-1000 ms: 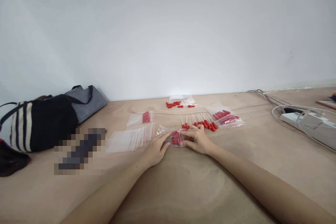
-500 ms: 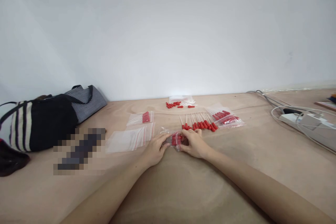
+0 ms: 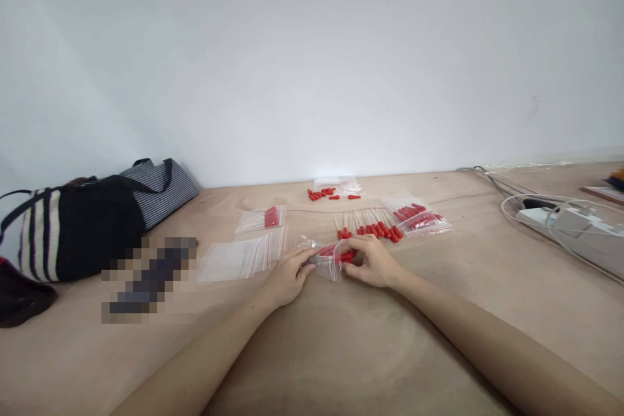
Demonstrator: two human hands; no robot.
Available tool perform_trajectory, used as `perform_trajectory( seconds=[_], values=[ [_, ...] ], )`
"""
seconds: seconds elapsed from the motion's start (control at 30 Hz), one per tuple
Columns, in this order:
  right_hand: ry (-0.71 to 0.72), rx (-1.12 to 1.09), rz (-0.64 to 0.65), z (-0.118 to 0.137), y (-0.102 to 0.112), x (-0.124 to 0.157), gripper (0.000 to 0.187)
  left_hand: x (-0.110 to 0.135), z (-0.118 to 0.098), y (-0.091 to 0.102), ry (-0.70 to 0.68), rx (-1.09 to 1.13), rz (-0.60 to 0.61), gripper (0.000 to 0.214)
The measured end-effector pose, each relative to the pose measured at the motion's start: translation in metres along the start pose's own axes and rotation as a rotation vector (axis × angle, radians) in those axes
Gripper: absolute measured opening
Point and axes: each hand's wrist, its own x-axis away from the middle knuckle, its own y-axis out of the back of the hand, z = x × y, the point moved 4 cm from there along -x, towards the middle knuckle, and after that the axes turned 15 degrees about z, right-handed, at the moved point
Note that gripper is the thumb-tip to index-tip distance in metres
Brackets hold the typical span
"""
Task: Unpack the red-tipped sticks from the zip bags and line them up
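Both hands meet on a small clear zip bag (image 3: 327, 259) holding red-capped droppers, resting on the wooden table (image 3: 341, 351). My left hand (image 3: 288, 279) pinches the bag's left end, fingers curled. From the right, my right hand (image 3: 373, 262) grips the bag's other end with closed fingers. Just behind the hands lies a row of loose droppers with red bulbs (image 3: 370, 225). Empty zip bags (image 3: 241, 257) lie to the left of my left hand.
A filled bag (image 3: 420, 218) lies at the right of the row, another (image 3: 263, 219) at the left, loose red bulbs (image 3: 327, 194) near the wall. Striped dark bags (image 3: 82, 221) stand at far left, a blurred dark object (image 3: 149, 279) beside them. Cables and a white power strip (image 3: 560, 221) occupy the right.
The small bag has been lifted and tilted a little between the two hands; my right hand shifted slightly right and its fingers closed round the bag's end.
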Motion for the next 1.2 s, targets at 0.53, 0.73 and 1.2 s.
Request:
perform_trajectory(
  seconds=[0.53, 0.73, 1.2],
  values=[
    [-0.243, -0.64, -0.232, -0.081, 0.075, 0.038, 0.022, 0.0, -0.002, 0.002, 0.018, -0.025, 0.014, 0.031],
    [-0.41, -0.246, -0.519, -0.07, 0.06, 0.017, 0.013, 0.0, 0.0, 0.0, 0.003, -0.019, 0.012, 0.031],
    [-0.211, 0.543, -0.3, -0.038, 0.009, -0.008, 0.023, 0.001, -0.002, 0.001, 0.036, -0.037, 0.023, 0.031]
  ],
)
